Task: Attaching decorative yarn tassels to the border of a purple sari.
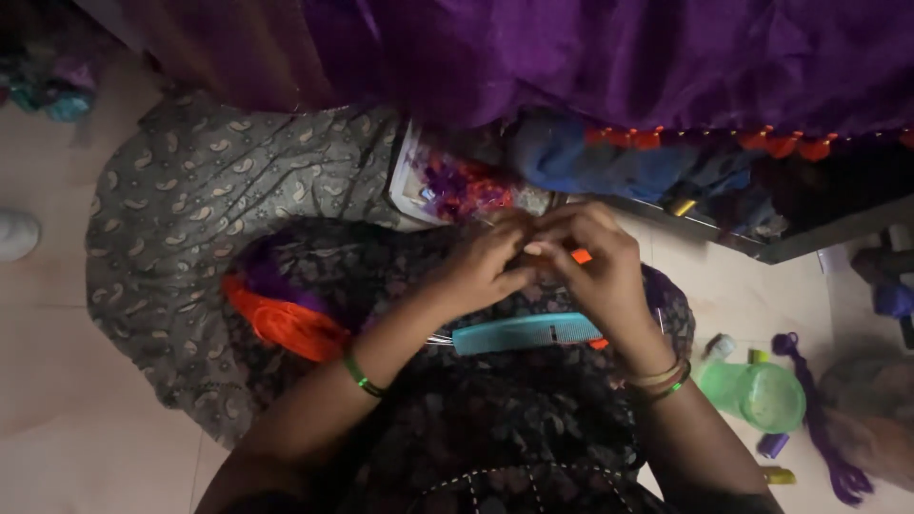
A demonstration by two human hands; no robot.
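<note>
My left hand [481, 266] and my right hand [595, 262] meet over my lap, fingertips pinched together on a small orange piece [581, 255] that shows between them. A thin needle or thread seems to poke out above the fingers, too faint to tell. A teal comb [524, 333] lies across my lap just below both hands. A bundle of orange and purple thread [286, 319] rests on my patterned dress at the left. Purple cloth with an orange tasselled edge [666, 67] hangs in front of me.
A white tray of purple and red bits [457, 186] sits beyond my hands. A green plastic cup [757, 392], small thread spools and a purple cord [819, 419] lie on the floor at right. A low dark shelf [809, 238] holds blue cloth.
</note>
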